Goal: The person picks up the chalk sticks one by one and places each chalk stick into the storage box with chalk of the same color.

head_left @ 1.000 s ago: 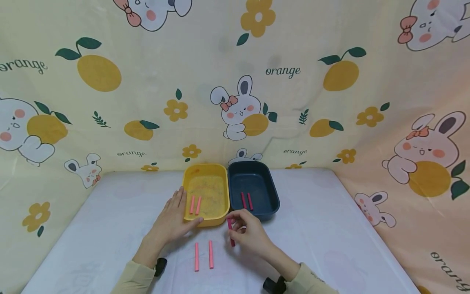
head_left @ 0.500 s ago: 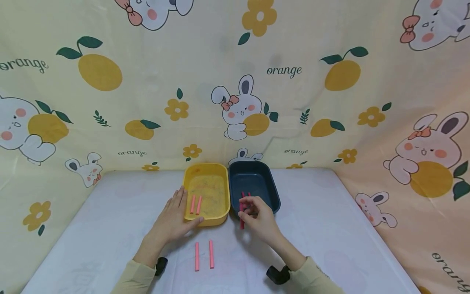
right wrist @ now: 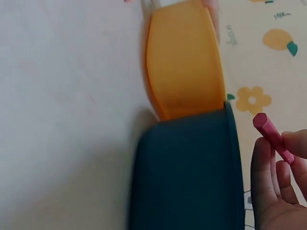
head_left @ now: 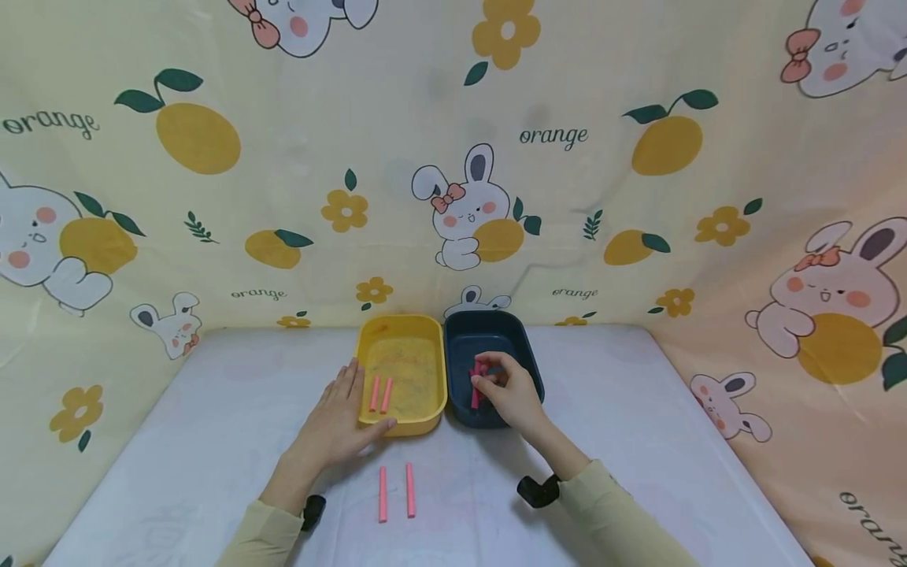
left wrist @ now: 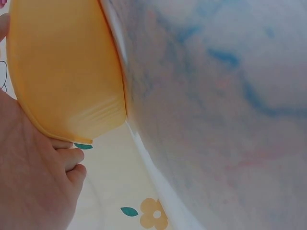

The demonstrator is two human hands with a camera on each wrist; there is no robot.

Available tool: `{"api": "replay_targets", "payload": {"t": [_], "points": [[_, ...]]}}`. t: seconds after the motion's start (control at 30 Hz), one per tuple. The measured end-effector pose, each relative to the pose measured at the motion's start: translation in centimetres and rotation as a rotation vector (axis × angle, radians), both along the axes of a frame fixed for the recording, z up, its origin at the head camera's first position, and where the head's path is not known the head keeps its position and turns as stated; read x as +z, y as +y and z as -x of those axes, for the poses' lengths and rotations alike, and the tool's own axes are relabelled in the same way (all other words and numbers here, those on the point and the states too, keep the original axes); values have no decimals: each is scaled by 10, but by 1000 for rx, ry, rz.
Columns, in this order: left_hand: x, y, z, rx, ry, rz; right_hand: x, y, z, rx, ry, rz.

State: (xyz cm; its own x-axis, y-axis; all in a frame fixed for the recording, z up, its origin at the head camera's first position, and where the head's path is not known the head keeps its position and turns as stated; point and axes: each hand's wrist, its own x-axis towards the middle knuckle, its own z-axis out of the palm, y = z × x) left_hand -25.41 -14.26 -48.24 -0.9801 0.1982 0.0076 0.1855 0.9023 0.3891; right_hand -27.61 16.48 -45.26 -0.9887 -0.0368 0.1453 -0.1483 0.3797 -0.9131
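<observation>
Two boxes side by side, sticks sorted by shade.

My right hand (head_left: 512, 391) is over the dark blue box (head_left: 524, 358), fingers (right wrist: 268, 165) pinched on a dark pink stick (right wrist: 272, 136); more dark sticks lie inside, mostly hidden by my hand. My left hand (head_left: 338, 421) rests flat on the bench (head_left: 638, 441), straight fingers against the yellow box (head_left: 404, 327), which holds two light pink sticks (head_left: 379, 394). Two more light pink sticks (head_left: 395, 492) lie on the bench near me.
</observation>
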Motion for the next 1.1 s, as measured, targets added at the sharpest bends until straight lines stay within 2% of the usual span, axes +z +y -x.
{"api": "replay_targets", "payload": {"t": [0.27, 0.57, 1.1], "points": [[-1, -1, 0, -1, 1, -5, -4, 1, 23, 13, -7, -31], [-3, -4, 0, -37, 52, -9, -9, 0, 45, 50, -42, -49], [-2, -3, 1, -34, 30, -4, -21, -7, 70, 124, -197, -66]]}}
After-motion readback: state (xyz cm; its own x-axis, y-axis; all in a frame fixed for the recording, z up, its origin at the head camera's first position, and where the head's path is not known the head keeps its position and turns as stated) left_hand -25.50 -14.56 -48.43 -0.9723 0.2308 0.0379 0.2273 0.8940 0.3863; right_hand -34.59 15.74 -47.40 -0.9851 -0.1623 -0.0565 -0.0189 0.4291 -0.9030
